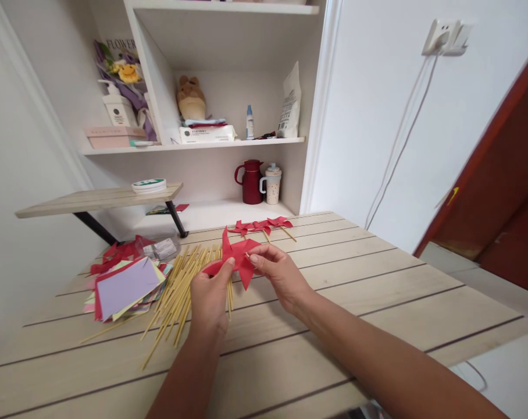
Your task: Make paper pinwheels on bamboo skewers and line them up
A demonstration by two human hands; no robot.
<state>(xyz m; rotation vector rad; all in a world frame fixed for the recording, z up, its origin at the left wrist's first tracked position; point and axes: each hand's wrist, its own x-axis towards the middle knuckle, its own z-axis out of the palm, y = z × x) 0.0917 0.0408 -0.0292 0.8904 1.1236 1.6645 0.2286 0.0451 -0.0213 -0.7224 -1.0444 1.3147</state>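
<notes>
A red paper pinwheel (242, 250) is held up over the table, its points spread outward. My left hand (211, 291) is closed on its lower left part, the thumb pressed on the paper. At the pinwheel's centre, my right hand (275, 270) pinches with thumb and forefinger at a tiny pale, pin-like thing, too small to name. Thin wooden sticks (177, 297) lie in a loose heap beside and beneath my left hand. Farther back, several finished red pinwheels (261, 226) on sticks lie in a row.
A stack of coloured paper (127, 288) lies at the left, with red paper pieces (120, 256) and a clear plastic box (163, 247) behind it. A small raised shelf (102, 199) stands over the back left. On the cabinet's lower level are a dark red jug (252, 183) and a cup (273, 185).
</notes>
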